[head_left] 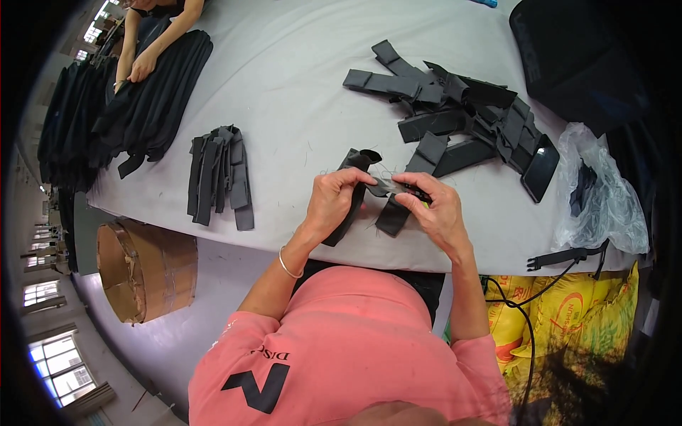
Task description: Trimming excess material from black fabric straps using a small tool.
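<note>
Near the table's front edge, my left hand pinches a black fabric strap between thumb and fingers. The strap hangs down on both sides of that hand, with loose threads at its end. My right hand is closed around small dark thread snips, mostly hidden by the fingers, with a shiny tip toward the left hand. The two hands almost meet over the strap's end. Below the right fingers, another black strap piece lies on the cloth.
A heap of black straps lies beyond my right hand, beside a phone and a clear plastic bag. Stacked straps lie left. Another person's hands touch black pieces far left. A cardboard drum stands below; yellow sacks sit right.
</note>
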Demonstrator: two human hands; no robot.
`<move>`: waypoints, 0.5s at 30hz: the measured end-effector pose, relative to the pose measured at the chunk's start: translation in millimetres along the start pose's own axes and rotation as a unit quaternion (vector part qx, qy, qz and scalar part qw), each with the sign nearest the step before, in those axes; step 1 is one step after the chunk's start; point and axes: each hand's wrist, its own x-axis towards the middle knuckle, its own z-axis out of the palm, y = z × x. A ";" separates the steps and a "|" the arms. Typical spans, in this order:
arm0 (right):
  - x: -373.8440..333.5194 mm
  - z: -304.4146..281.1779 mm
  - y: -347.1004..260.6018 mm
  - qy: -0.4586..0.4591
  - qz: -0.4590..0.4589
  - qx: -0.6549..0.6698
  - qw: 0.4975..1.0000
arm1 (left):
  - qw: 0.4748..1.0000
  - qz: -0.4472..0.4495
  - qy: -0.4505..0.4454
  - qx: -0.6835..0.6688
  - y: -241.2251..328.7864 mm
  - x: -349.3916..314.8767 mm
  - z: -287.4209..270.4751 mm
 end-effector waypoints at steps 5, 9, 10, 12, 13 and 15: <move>-2.1 0.4 0.9 -0.028 -0.001 -0.031 0.999 | 0.999 0.036 0.022 -0.021 -1.9 1.7 1.7; -3.0 4.0 -2.6 -0.018 0.000 -0.020 1.000 | 0.998 0.027 0.024 -0.049 -2.9 2.4 3.3; -3.1 4.9 -3.7 -0.018 -0.002 -0.009 1.000 | 0.998 0.031 0.024 -0.044 -2.6 2.6 3.5; -3.1 6.1 -5.9 -0.007 -0.023 -0.037 0.999 | 0.998 0.034 0.024 -0.040 0.7 2.1 4.3; -3.3 6.3 -6.9 0.004 -0.044 -0.065 0.997 | 0.999 0.038 0.025 -0.020 5.1 1.7 4.8; -3.2 6.0 -9.4 0.012 -0.066 -0.114 0.991 | 0.999 0.042 0.027 -0.001 6.2 1.1 4.8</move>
